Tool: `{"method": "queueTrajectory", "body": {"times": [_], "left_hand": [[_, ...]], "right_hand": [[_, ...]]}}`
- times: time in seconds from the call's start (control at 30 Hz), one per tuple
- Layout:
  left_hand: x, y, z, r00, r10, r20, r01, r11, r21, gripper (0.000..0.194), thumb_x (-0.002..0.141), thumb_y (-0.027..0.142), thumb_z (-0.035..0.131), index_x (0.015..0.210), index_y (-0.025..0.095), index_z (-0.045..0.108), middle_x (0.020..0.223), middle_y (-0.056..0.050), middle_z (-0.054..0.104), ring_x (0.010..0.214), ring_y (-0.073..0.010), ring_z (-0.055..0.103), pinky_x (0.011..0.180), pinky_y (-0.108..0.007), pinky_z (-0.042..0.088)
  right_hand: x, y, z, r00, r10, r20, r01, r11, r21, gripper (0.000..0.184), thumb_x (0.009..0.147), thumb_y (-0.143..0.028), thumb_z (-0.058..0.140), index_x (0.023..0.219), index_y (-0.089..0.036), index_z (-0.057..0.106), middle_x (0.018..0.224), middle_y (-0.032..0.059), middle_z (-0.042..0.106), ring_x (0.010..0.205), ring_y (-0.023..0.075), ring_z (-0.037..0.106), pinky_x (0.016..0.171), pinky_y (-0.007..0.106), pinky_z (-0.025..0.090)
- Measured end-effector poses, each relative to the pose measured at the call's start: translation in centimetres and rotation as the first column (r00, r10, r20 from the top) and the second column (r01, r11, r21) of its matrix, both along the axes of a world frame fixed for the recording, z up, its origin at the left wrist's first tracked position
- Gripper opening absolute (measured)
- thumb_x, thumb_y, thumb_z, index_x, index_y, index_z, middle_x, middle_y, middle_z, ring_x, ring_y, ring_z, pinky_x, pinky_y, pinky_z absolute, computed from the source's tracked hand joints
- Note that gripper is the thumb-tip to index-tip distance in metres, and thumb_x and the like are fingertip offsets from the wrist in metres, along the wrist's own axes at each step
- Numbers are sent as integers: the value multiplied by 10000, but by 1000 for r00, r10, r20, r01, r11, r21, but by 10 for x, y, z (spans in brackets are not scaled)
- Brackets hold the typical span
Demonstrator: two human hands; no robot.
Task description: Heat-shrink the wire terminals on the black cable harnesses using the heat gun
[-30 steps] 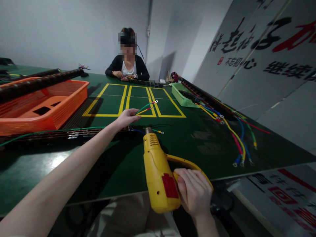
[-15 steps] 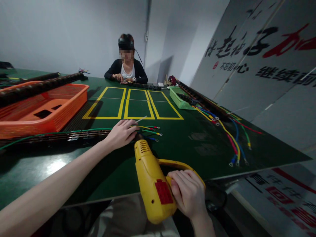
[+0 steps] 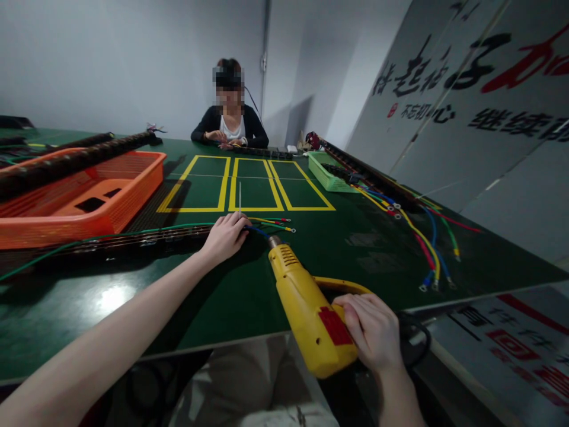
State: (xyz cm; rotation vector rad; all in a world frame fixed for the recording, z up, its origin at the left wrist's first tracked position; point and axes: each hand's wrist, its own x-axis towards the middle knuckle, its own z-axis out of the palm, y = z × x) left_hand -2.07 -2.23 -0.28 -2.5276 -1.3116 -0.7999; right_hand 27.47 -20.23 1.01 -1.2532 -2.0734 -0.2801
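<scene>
My right hand point(image 3: 377, 326) is closed round the handle of a yellow heat gun point(image 3: 306, 305) with a red panel. Its metal nozzle points up and left, just right of my left hand, near the blue wire point(image 3: 259, 231). My left hand point(image 3: 226, 236) is closed over the wires where they leave a dark wrapped harness point(image 3: 155, 242) on the table. Green and yellow wires point(image 3: 273, 221) with ring terminals stick out to its right. From its fingers a thin pale strip point(image 3: 240, 197) stands upright; what kind it is I cannot tell. The fingertips are partly hidden.
An orange basket point(image 3: 146, 190) stands at left with a long dark harness point(image 3: 80, 157) across it. Yellow tape frames point(image 3: 258, 209) mark the green table. A green basket point(image 3: 320, 179) and coloured ring-terminal wires point(image 3: 418, 243) lie at right. A person point(image 3: 229, 127) sits opposite.
The heat gun has moved right, its nozzle drawing away from my left hand. The pale strip has swung from leaning right to upright. My left hand stays on the wires.
</scene>
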Motion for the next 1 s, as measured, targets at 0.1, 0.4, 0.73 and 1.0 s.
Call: {"method": "queueTrajectory", "body": {"times": [0.1, 0.4, 0.73, 1.0], "left_hand": [[3, 2, -1, 999, 44, 3, -44, 999, 16, 202, 910, 329, 423, 1003, 213, 559, 1061, -84, 578, 991, -245, 531, 827, -376, 417], [-1, 8, 0, 1000, 19, -22, -18, 999, 45, 219, 922, 344, 400, 983, 205, 558, 1029, -73, 605, 974, -239, 529, 826, -361, 432], [-7, 7, 4, 993, 119, -7, -119, 992, 35, 236, 924, 324, 362, 958, 208, 566, 962, -73, 623, 934, -236, 542, 782, -347, 434], [-6, 6, 6, 994, 105, 35, -106, 994, 10, 265, 913, 323, 378, 1004, 215, 602, 1019, -74, 627, 958, -241, 539, 814, -360, 447]], "right_hand": [[-5, 2, -2, 999, -33, 0, 33, 999, -8, 345, 938, -207, 311, 785, -179, 619, 726, 8, 666, 654, 107, 580, 671, 271, 370], [-41, 24, -10, 985, -175, -3, 175, 984, 15, 398, 977, -291, 311, 722, -186, 598, 642, 8, 620, 616, 129, 522, 666, 297, 297], [-57, 15, 12, 995, -99, 23, 101, 968, -230, 850, 820, -781, 202, 1318, -149, 473, 1038, 106, 657, 933, 255, 601, 825, 392, 420], [-83, 8, 17, 993, -117, 24, 116, 900, -420, 1235, 478, -755, 709, 1466, -197, 222, 1189, 134, 595, 1072, 330, 565, 914, 470, 427]]}}
